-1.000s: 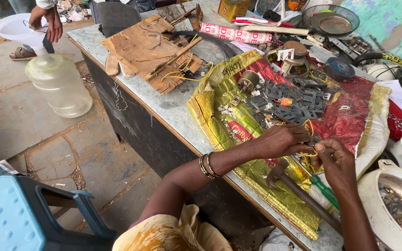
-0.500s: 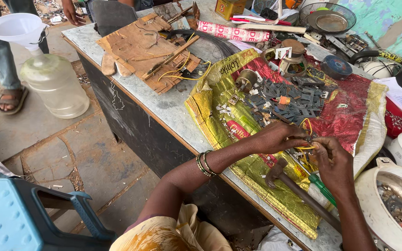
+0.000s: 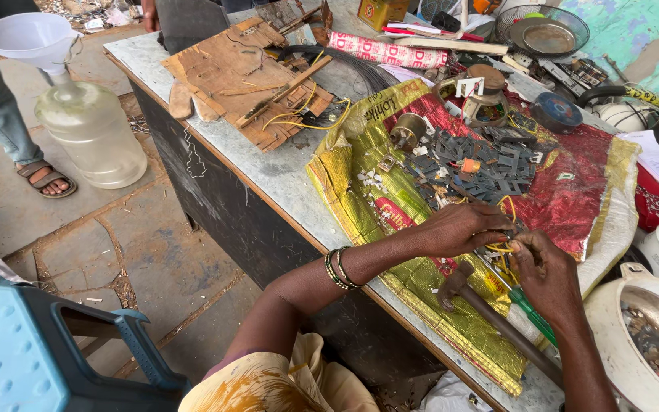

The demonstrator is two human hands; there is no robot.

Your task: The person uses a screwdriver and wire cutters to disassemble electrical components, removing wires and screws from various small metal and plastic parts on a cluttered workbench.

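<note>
My left hand [image 3: 463, 227] and my right hand [image 3: 547, 271] meet over a red and gold foil sheet [image 3: 573, 191] on the workbench [image 3: 284, 172]. Both pinch a small bundle of yellow wire [image 3: 503, 246] attached to a dark part hidden between the fingers. Bangles circle my left wrist. A hammer [image 3: 490, 317] lies under my right hand, and a green-handled screwdriver [image 3: 532, 314] beside it. Several flat grey metal plates [image 3: 490, 164] are heaped just beyond my hands.
A worn wooden board [image 3: 238, 76] with yellow wires lies at the bench's far left. A clear jug [image 3: 91, 133] with a white funnel [image 3: 32, 38] stands on the floor beside another person's sandalled foot [image 3: 43, 177]. A blue stool [image 3: 32, 358] stands near left, white pots [image 3: 650, 336] right.
The view has swung slightly; the other person with the funnel and jug has shifted left. My hands stay together on the yellow wire with little movement.
</note>
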